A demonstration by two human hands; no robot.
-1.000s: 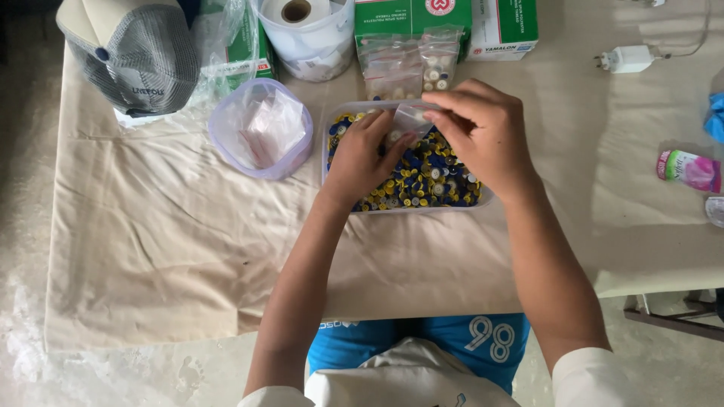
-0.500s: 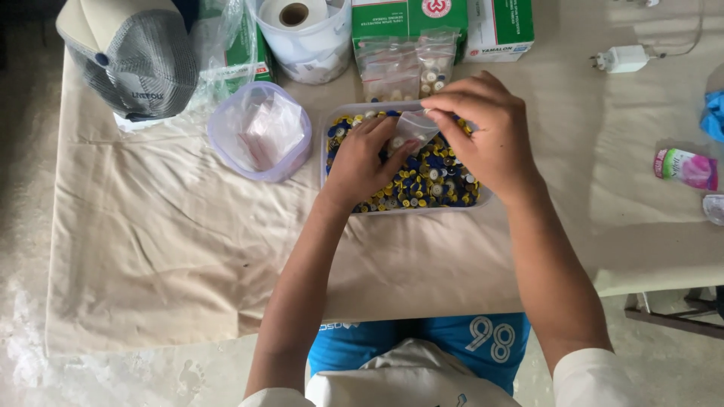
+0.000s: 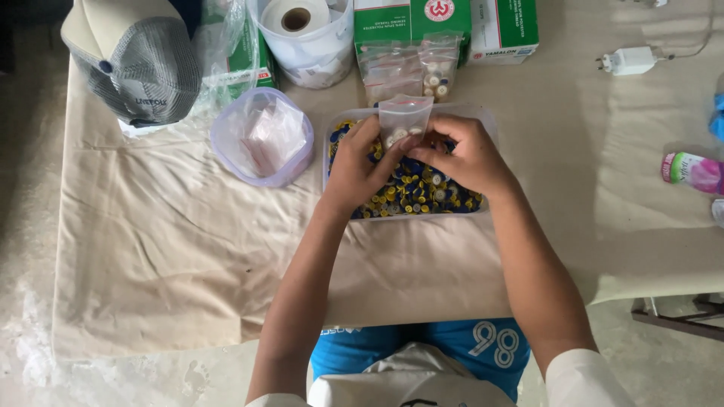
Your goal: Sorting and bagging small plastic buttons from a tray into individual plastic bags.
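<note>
Both hands hold a small clear zip bag upright over a clear rectangular tray filled with several small blue, yellow and white round caps. My left hand pinches the bag's lower left side. From the right, my right hand grips the bag's lower edge. A few pale caps show inside the bag's bottom.
A round clear tub with empty bags sits left of the tray. Behind it are filled bags, green-and-white boxes, a tape roll in a white container and a grey cap. A white charger and a pink bottle lie to the right.
The bag has been turned from lying flat under my right hand to standing upright between both hands. My right hand dropped lower, uncovering it.
</note>
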